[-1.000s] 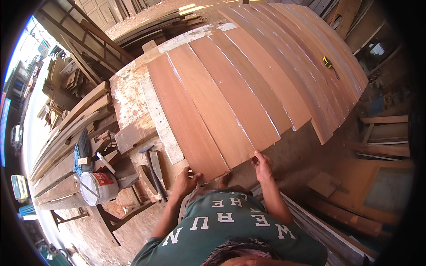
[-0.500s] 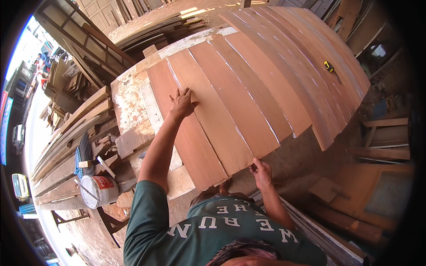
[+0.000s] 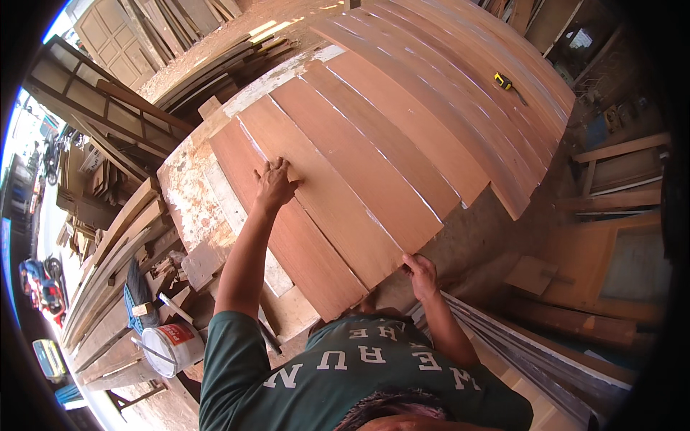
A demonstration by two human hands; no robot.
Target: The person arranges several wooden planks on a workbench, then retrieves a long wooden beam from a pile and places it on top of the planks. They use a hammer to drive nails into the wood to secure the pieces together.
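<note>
I would advise you to press the wooden panel (image 3: 359, 165) evenly, and to steady its edge lightly, so it sits level. At the panel's near edge, beside the end of one seam (image 3: 384, 228), your right hand (image 3: 422, 275) is curled; whether it really grips the panel I cannot tell. Farther up the panel, your left hand (image 3: 277, 185) rests palm down with fingers spread, holding nothing visible, the panel directly beneath it. Beyond the panel's right side, a second panel (image 3: 460, 122) bears a yellow tape measure (image 3: 503, 80)
</note>
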